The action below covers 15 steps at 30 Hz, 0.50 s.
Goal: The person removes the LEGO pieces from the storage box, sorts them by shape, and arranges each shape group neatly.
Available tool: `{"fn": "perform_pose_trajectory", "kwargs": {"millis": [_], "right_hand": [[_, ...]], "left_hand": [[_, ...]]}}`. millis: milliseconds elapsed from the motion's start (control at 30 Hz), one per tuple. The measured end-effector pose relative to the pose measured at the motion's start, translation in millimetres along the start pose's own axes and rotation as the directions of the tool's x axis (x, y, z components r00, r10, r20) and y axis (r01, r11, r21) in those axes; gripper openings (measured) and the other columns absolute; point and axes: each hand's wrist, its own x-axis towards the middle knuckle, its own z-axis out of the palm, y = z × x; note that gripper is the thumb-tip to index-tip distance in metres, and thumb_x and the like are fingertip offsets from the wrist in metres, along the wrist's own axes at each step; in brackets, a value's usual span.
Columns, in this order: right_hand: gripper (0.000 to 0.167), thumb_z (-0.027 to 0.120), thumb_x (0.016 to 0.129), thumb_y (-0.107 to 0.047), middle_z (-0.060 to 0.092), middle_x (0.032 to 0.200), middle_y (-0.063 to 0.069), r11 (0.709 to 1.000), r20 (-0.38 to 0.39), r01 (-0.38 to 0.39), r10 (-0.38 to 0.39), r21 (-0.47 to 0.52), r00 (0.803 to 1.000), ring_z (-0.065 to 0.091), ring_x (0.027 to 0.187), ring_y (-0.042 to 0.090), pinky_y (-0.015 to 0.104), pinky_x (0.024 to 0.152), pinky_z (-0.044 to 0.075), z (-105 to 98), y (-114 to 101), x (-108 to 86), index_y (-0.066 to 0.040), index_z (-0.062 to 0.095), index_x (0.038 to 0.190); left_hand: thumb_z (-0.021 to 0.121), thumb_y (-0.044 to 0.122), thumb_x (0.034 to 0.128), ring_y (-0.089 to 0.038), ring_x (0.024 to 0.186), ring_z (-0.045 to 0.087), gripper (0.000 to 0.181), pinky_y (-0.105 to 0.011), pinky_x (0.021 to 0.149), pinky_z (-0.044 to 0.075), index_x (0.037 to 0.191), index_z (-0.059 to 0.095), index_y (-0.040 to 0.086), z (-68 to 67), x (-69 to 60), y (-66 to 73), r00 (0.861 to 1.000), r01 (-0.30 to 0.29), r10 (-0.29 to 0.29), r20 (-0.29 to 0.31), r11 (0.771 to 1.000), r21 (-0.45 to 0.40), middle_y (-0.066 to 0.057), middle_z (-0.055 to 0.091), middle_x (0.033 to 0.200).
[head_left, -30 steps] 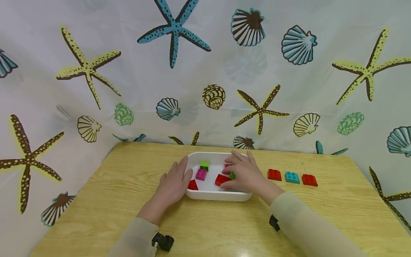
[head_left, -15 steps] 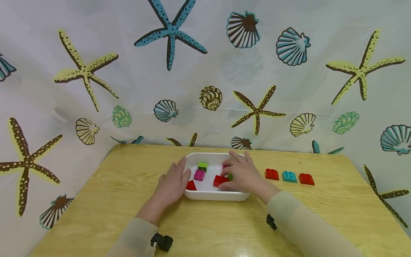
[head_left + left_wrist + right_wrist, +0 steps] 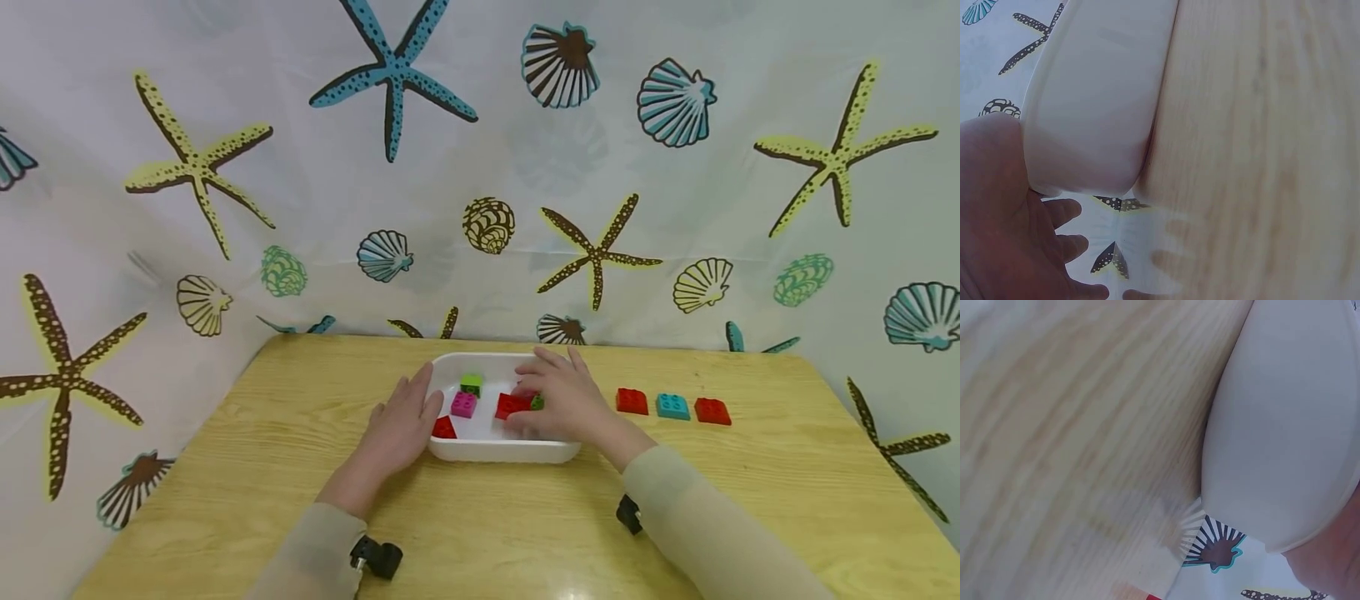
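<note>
A white tray (image 3: 504, 452) on the wooden table holds several toy building bricks. My left hand (image 3: 399, 421) rests against its left end with straight fingers; the left wrist view shows that hand beside the tray's wall. Over the tray's right half is my right hand (image 3: 567, 398), fingers bent down and thumb spread. A red brick (image 3: 510, 406) and a green brick (image 3: 537, 402) lie by its fingers and thumb, partly covered. Whether it pinches either one is hidden. Farther left are a lime green brick (image 3: 471, 383), a magenta brick (image 3: 463, 405) and another red brick (image 3: 445, 428).
Right of the tray, a red brick (image 3: 632, 401), a turquoise brick (image 3: 672, 406) and another red brick (image 3: 712, 411) stand in a row. A curtain (image 3: 450, 167) with shells and starfish hangs behind the table (image 3: 480, 517).
The red brick by my right hand has shifted slightly away from the tray's front wall and turned. My right thumb and fingers have moved a little; my left hand stays at the tray.
</note>
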Motion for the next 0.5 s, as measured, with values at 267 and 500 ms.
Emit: {"fn": "perform_pose_trajectory", "kwargs": {"millis": [267,500], "right_hand": [[0.042,0.081,0.100,-0.049,0.062,0.159,0.002,0.997,-0.072,0.013,-0.008,0.072,0.997,0.032,0.163,0.035,0.065,0.134,0.001,-3.5,5.7,0.9,-0.018,0.082,0.128],[0.043,0.083,0.100,-0.041,0.070,0.147,0.004,0.976,-0.099,0.003,0.019,0.216,0.995,0.045,0.155,0.034,0.061,0.135,0.005,-7.2,8.5,-5.0,-0.012,0.079,0.132]], "left_hand": [[0.032,0.044,0.1198,-0.045,0.168,0.008,0.071,-0.078,0.128,0.007,0.178,0.013,0.008,0.3,2.9,0.0,1.000,0.001,-0.001,-0.007,1.000,0.007,-0.018,0.022,0.182],[0.031,0.043,0.1204,-0.046,0.168,0.009,0.069,-0.079,0.127,0.008,0.178,0.014,0.008,-2.0,3.2,1.3,1.000,-0.018,0.019,-0.012,1.000,0.016,-0.019,0.024,0.181]]}}
